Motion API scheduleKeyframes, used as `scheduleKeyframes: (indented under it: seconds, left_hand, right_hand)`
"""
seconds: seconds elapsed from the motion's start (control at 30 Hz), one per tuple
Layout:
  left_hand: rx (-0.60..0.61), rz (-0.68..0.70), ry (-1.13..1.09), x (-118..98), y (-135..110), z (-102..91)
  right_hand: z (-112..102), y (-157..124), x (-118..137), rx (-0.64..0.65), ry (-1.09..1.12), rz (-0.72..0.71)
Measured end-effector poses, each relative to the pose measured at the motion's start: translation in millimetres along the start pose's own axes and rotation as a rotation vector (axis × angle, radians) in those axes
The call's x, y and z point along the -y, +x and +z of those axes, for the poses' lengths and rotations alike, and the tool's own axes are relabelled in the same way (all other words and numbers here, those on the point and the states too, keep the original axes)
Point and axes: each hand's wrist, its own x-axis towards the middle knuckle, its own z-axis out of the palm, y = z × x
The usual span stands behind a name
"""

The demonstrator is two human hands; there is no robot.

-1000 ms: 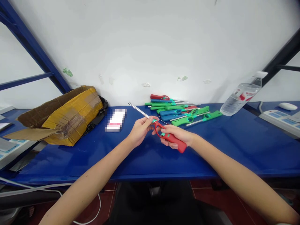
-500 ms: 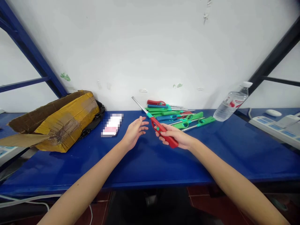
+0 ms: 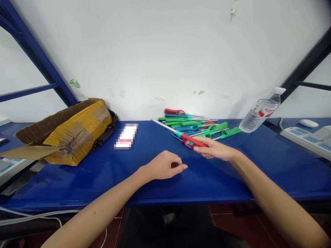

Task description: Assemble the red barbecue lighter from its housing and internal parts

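Observation:
My right hand (image 3: 212, 150) grips the handle of a red long-necked gas lighter (image 3: 193, 139). Its metal neck points left and slightly up, just in front of the pile. My left hand (image 3: 164, 165) rests low over the front of the table, fingers curled in and thumb stretched to the right, with nothing visible in it. Behind the held lighter lies a loose pile of several lighters (image 3: 191, 123) in green, blue and red, most with their necks toward the right. A few green ones (image 3: 232, 132) at the right of the pile point left.
An open cardboard box (image 3: 85, 137) wrapped in yellow tape stands at the left of the blue table (image 3: 124, 179). Near it lies a blurred-out phone-like item (image 3: 126, 136). A tilted water bottle (image 3: 261, 110), power strips (image 3: 305, 137) and a white mouse (image 3: 309, 123) are at the right.
My right hand has moved right with the red lighter, which now lies flatter. My left hand has come down toward the table's front and right, its fingers curling in.

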Motion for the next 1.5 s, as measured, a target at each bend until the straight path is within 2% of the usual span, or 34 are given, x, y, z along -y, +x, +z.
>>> scheduleKeyframes:
  seconds: [0.1,0.2,0.3,0.5,0.57,0.67,0.8,1.0,1.27,1.5]
  left_hand:
    - [0.053,0.030,0.023,0,1,4.9]
    - [0.047,0.030,0.018,4,2,5.9]
    - [-0.019,0.022,-0.002,3,1,1.5]
    - [-0.236,0.039,0.029,1,-1,-8.8]
    - [-0.218,0.048,0.060,3,-1,-7.1]
    - [-0.113,0.047,0.111,7,0,-0.4]
    - [-0.033,0.053,0.138,10,1,7.6]
    - [-0.029,0.046,0.147,10,0,9.2]
    - [-0.008,0.049,0.135,7,0,9.3]
    - [-0.037,0.073,0.120,3,-1,13.0]
  right_hand:
    - [-17,-15,-7,-0.075,-0.080,0.000]
    - [-31,-29,-15,-0.131,-0.037,0.031]
    - [-38,-38,-20,-0.126,-0.047,0.077]
    - [-40,-40,-27,-0.075,-0.149,0.089]
    - [-40,-39,-28,-0.071,-0.201,0.079]
    - [-40,-36,-29,-0.072,-0.285,0.045]
    - [-39,-32,-31,-0.105,-0.252,0.045]
    - [-36,-30,-36,-0.092,-0.119,0.072]
    - [-39,-25,-42,-0.099,-0.111,0.064]
    - [-40,-25,-44,-0.090,-0.119,0.069]
